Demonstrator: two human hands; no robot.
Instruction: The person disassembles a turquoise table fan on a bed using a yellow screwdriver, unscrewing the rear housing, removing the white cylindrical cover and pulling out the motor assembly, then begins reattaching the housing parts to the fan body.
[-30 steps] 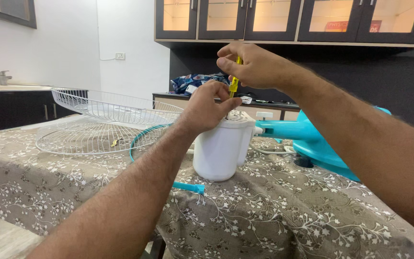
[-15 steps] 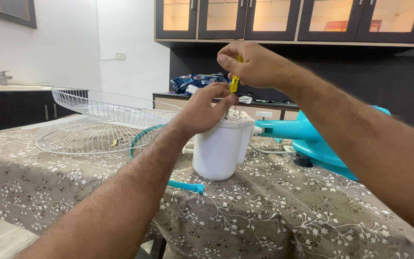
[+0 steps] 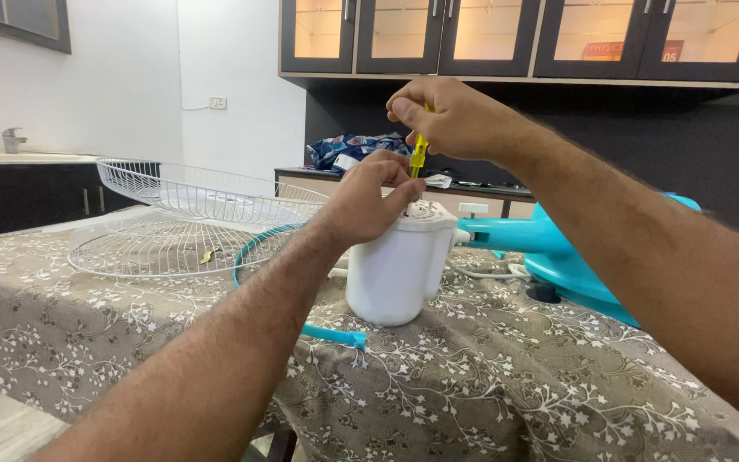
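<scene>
At the middle of the counter [image 3: 489, 385], which is draped in a brown cloth with a white flower print, stands a white plastic motor housing [image 3: 391, 274], upright, with its vented top facing up. Joined to its right side is a turquoise fan stand [image 3: 558, 248] that lies across the cloth toward the right edge. The right hand [image 3: 451, 120] is raised above the housing, its grip closed around the handle of a yellow screwdriver [image 3: 418, 154], which points straight down so that its tip meets the top of the housing. The left hand [image 3: 365, 201] rests on the top left rim of the housing, its fingers [image 3: 387, 167] pinched together around the lower shaft of the screwdriver, just beside the tip. Left of the housing, two white wire fan guards [image 3: 190, 214] lie on the cloth, one tilted and leaning on the other, with a turquoise ring [image 3: 254, 248] beside them. A short turquoise piece [image 3: 335, 335] lies near the base of the housing. Far behind, dark cabinets with lit glass doors [image 3: 506, 34] hang on the wall, and a bundle of patterned cloth [image 3: 348, 147] sits on a far sideboard.
</scene>
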